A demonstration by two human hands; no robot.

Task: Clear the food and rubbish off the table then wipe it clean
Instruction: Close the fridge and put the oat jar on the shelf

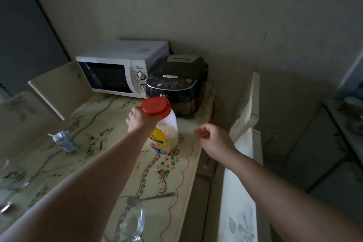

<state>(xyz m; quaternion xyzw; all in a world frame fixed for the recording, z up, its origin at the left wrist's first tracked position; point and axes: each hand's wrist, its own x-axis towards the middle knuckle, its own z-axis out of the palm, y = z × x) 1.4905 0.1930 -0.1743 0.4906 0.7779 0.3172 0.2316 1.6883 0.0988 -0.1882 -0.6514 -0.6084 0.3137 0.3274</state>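
Head view: table [182,165] under a flowered cloth, centre of frame.
Left hand [137,122]: fingers curled round the jar [167,137] just under its red lid [156,107]; fingertips hidden behind it.
Jar: clear plastic, yellow label, pale grain inside; tilted at centre, before the dark rice cooker [176,84]; base contact unclear.
Right hand [214,141]: right of centre, fingers loosely curled, touching nothing.
Glass bowl [127,222]: bottom edge, cut off, blurred; spoon [157,197] beside it.
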